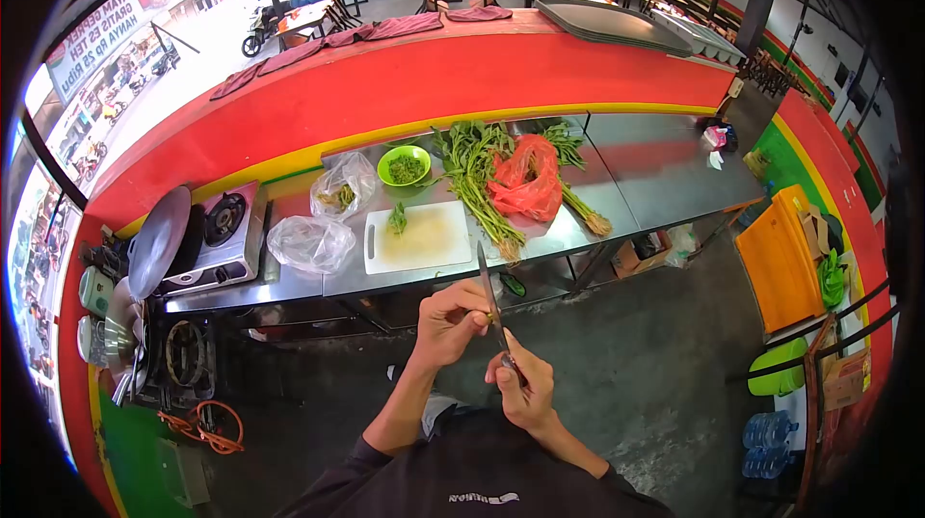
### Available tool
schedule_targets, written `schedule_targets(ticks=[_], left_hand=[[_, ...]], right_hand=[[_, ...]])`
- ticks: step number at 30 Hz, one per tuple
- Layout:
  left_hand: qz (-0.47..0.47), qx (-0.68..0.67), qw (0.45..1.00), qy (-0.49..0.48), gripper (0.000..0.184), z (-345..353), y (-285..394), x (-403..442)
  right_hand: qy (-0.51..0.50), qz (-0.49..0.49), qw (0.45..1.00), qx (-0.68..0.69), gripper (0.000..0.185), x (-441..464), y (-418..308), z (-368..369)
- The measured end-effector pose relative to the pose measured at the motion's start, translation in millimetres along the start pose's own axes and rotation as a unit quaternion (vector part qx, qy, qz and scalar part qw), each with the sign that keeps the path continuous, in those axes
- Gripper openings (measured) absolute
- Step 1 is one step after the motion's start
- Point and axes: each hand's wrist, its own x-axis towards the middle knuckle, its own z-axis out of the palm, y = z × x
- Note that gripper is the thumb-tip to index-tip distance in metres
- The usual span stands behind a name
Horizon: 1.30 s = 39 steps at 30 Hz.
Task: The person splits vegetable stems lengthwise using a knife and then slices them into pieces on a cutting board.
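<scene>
My right hand (525,381) is wrapped around the handle of a knife (487,272), whose blade points up and away from me. Close beside the blade, the fingers of my left hand (451,323) are pinched together; a small greenish bit seems to be at their tips, too small to name. Both hands are in front of the counter's near edge. Beyond them lies a white cutting board (434,250), wet and stained, with a green leafy sprig (397,219) on it. Bunches of leafy greens with long stems (472,190) rest to the right of the board.
On the steel counter (626,171) are a green bowl of chopped greens (405,167), two clear plastic bags (310,244), a red plastic bag (528,181) and a gas stove (227,229). A large wok (160,242) leans at the left. Behind stands a red wall (434,79).
</scene>
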Motion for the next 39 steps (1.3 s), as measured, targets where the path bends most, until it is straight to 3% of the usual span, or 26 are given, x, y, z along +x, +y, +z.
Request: schedule_targets(ticks=[7,23,28,39], left_hand=[[0.047,0.012,0.999,-0.017,0.016,-6.6,-5.4,3.4],[0.046,0.018,0.999,-0.024,0.01,-18.5,3.8,3.2],[-0.016,-0.021,0.999,-0.044,0.012,-21.2,7.1,-5.6],[0.003,-0.044,0.998,-0.037,0.012,-17.2,1.1,-15.6]], right_hand=[[-0.021,-0.008,1.0,0.015,0.046,-3.2,8.7,-1.3],[-0.01,-0.003,0.999,0.034,0.045,1.9,10.9,6.7],[-0.006,0.002,0.999,0.044,0.044,-1.2,7.7,7.3],[-0.003,0.001,1.0,0.027,0.046,-11.5,0.2,8.7]])
